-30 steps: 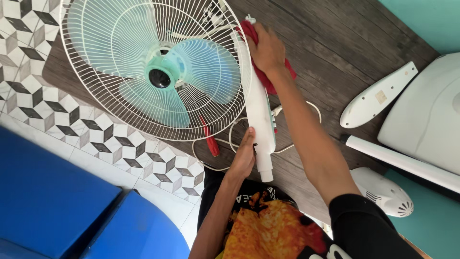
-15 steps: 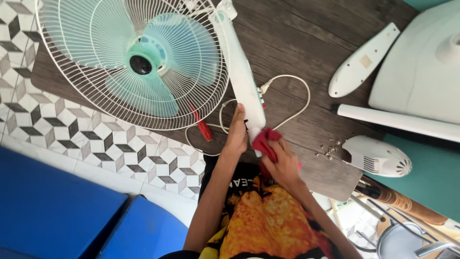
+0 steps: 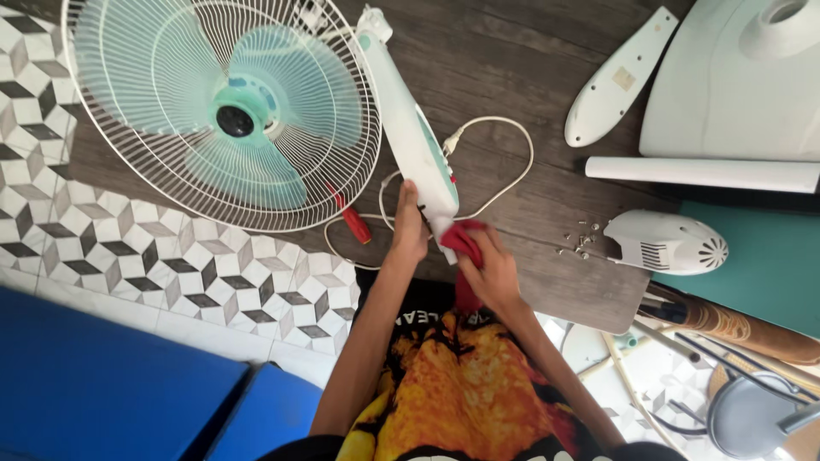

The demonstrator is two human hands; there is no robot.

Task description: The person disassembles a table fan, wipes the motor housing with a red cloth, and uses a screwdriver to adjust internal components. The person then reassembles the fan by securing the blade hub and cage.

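The right hand [image 3: 491, 271] is closed around a red cloth [image 3: 462, 240], pressing it against the near end of the fan's white column [image 3: 408, 137]. The left hand [image 3: 407, 229] grips that same near end from the other side, fingers wrapped on the plastic just beside the cloth, so the two hands nearly meet. The column lies flat on a dark wooden board [image 3: 530, 60] and runs away from the person, slightly leftward, to the fan head [image 3: 224, 111], whose white wire grille and pale green blades face upward, partly over the board and partly over the patterned tile floor [image 3: 111, 248]. A white cord [image 3: 512, 171] with its plug loops on the board to the right of the column, and a red-handled screwdriver [image 3: 352, 220] lies just left of the left hand, near the grille's edge. Further right sit a small heap of screws [image 3: 579, 243], a white vented motor cover [image 3: 666, 242], a white tube [image 3: 700, 173], a narrow white panel [image 3: 619, 78] and the large white base [image 3: 735, 85], all well apart from the hands. A blue cushion [image 3: 102, 393] lies at the lower left on the tiles. The person's yellow and black shirt [image 3: 461, 384] fills the bottom of the view.
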